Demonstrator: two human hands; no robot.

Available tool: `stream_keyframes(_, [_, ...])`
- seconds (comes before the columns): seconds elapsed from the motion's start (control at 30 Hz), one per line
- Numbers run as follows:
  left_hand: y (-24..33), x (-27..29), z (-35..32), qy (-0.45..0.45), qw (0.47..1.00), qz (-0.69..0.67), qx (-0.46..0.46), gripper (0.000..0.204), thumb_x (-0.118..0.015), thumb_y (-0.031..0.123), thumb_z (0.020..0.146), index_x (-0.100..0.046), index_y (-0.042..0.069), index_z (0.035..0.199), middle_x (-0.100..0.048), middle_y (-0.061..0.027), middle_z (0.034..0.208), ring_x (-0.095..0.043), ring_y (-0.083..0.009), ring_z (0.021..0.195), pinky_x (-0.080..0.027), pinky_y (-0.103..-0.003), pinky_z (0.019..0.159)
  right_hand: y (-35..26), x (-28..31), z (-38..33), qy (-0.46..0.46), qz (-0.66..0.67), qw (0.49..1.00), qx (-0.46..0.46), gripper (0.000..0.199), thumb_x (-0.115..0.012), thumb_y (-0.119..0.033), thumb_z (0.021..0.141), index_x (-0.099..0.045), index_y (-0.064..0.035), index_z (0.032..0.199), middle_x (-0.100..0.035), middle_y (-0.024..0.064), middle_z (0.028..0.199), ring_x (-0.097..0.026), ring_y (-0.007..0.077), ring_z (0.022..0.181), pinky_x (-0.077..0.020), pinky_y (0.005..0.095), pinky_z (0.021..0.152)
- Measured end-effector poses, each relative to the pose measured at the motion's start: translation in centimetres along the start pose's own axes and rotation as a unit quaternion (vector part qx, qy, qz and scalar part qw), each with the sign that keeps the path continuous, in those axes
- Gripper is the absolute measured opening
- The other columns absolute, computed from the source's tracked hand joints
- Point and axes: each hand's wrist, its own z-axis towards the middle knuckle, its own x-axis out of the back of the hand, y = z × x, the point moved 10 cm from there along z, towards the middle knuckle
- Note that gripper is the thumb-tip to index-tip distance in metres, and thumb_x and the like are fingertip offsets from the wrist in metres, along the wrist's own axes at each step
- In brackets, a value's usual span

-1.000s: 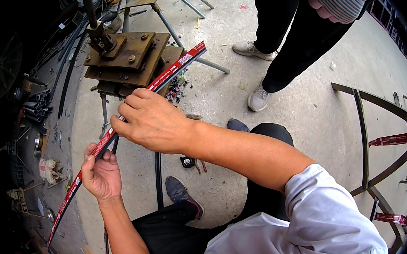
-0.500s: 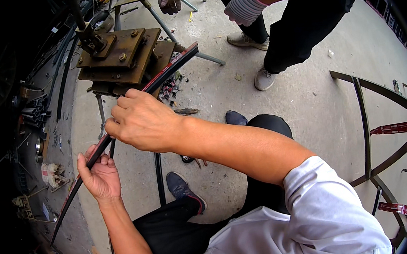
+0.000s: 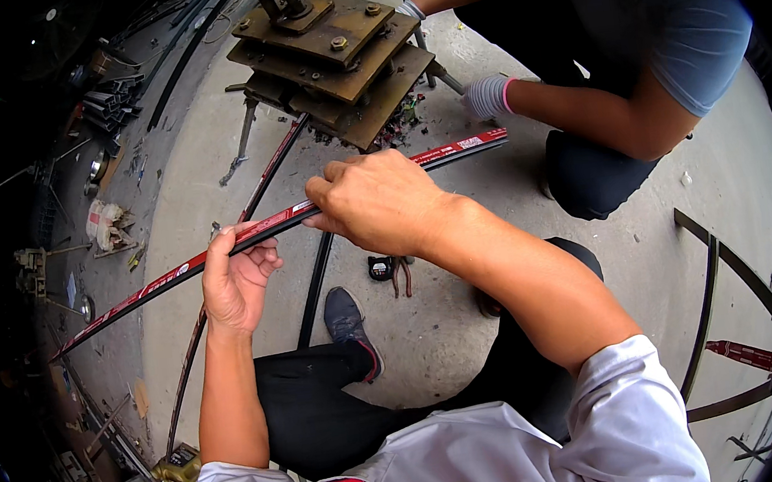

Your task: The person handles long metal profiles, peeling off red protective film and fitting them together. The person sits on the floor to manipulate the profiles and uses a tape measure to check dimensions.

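- The left hand (image 3: 235, 280) cups the strip (image 3: 218, 249) from below, fingers curled round it.
- The right hand (image 3: 377, 200) is clamped over the strip near its middle, knuckles up.
- The strip is long, thin, dark metal with red labels, held in the air above the floor (image 3: 470, 326), slanting from lower left to upper right.
- It looks stiff yet springy and light; gripping near mid-length, hands apart, should steady it.
- Beyond stands a rusty press (image 3: 333, 54), a gloved hand (image 3: 488, 96) beside it.

Long thin red-and-black metal strip (image 3: 262, 228), slightly bowed, held level above the floor.
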Motion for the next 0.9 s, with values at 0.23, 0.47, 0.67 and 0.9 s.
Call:
stream_keyframes(0.23, [-2.2, 0.6, -3.7, -0.068, 0.987, 0.114, 0.091, 0.077, -0.045, 0.065, 0.112, -0.068, -0.007, 0.129, -0.075, -0.0150, 0.103, -0.071, -0.0216, 0.087, -0.060, -0.035, 0.083, -1.2, -0.2, -0.2, -0.020, -0.016, 0.999, 0.019, 0.038, -0.072, -0.042, 0.102, -0.070, -0.0043, 0.101, -0.075, 0.0141, 0.097, -0.076, 0.0345, 0.095, -0.0606, 0.0465, 0.078])
stream_keyframes(0.47, [-0.4, -2.3, -7.1, -0.202, 0.947, 0.239, 0.073, 0.060, -0.065, 0.048, 0.110, -0.068, -0.008, 0.133, -0.077, -0.0147, 0.110, -0.074, -0.0187, 0.099, -0.060, -0.032, 0.088, -1.2, -2.3, 0.0, -0.054, -0.030, 0.998, 0.020, 0.039, -0.070, -0.043, 0.103, -0.069, -0.0036, 0.103, -0.075, 0.0145, 0.099, -0.076, 0.0344, 0.097, -0.0605, 0.0460, 0.079])
stream_keyframes(0.67, [5.1, -1.6, -5.7, -0.104, 0.945, 0.307, -0.046, 0.034, -0.074, 0.028, 0.108, -0.074, -0.002, 0.124, -0.077, -0.0087, 0.099, -0.072, -0.0136, 0.091, -0.059, -0.030, 0.085, -1.5, -3.6, 0.4, -0.096, -0.049, 0.994, 0.022, 0.041, -0.068, -0.044, 0.104, -0.071, -0.0037, 0.105, -0.076, 0.0155, 0.101, -0.077, 0.0343, 0.098, -0.0613, 0.0454, 0.081])
stream_keyframes(0.9, [5.4, 1.9, 2.2, -0.014, 0.805, 0.580, -0.120, 0.045, -0.072, 0.040, 0.108, -0.073, -0.002, 0.123, -0.075, -0.0123, 0.114, -0.073, -0.0213, 0.109, -0.057, -0.038, 0.098, -3.0, -4.9, 0.1, -0.087, -0.045, 0.993, 0.069, 0.038, -0.071, -0.043, 0.101, -0.070, -0.0042, 0.102, -0.075, 0.0143, 0.098, -0.077, 0.0335, 0.096, -0.0616, 0.0449, 0.079])
